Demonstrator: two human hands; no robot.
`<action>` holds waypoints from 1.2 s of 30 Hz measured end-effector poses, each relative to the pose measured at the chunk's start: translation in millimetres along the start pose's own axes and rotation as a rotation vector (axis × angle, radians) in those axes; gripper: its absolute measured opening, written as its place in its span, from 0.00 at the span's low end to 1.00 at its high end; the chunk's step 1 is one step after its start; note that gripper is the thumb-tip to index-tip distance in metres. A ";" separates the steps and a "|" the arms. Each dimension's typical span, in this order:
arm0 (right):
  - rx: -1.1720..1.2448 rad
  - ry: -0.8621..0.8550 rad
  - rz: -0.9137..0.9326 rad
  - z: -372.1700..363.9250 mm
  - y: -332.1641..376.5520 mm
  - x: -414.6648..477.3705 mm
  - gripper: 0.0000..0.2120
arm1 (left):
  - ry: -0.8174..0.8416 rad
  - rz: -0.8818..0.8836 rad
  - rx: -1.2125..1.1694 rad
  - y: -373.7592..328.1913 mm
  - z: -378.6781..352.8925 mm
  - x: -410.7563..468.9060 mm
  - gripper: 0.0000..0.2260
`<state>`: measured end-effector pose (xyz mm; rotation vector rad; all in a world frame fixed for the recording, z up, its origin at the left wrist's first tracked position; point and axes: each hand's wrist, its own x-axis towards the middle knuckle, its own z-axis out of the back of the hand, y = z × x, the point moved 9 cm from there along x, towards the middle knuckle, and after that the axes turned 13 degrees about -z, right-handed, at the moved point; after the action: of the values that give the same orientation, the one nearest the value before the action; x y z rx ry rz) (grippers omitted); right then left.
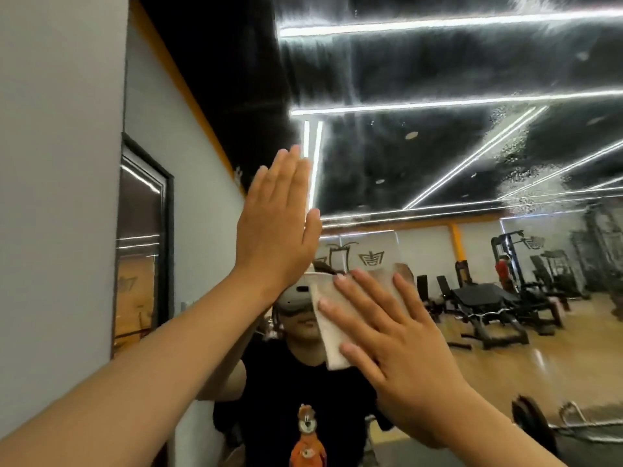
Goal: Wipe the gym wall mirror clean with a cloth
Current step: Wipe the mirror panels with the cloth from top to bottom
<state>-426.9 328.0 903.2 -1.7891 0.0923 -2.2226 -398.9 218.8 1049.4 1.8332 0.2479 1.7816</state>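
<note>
Right hand (397, 345) flat, fingers spread, pressing cloth (340, 318) onto mirror (438, 146); cloth under fingertips. Left hand (279, 227) flat, holding nothing, probably touching glass

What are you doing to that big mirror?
A person is wiping the gym wall mirror. Their right hand presses a white cloth flat on the glass with straight, spread fingers. Their left hand is raised higher with an open palm and holds nothing. Smears show on the upper glass, so it isn't clean yet.
</note>
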 end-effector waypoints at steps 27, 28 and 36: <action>0.085 -0.016 -0.025 88.4 -127.2 386.7 0.27 | -0.117 0.202 0.052 126.3 27.1 247.0 0.18; 0.077 -0.015 -0.017 89.6 -128.9 395.5 0.27 | -0.118 0.225 0.063 133.6 27.3 255.9 0.18; 0.080 0.020 -0.076 106.4 -145.4 467.2 0.27 | -0.163 0.182 0.060 162.2 15.5 299.1 0.22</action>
<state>-439.1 359.3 1402.8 -1.7562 -0.0608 -2.2633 -395.3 231.7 1389.8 2.0891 0.0740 1.7473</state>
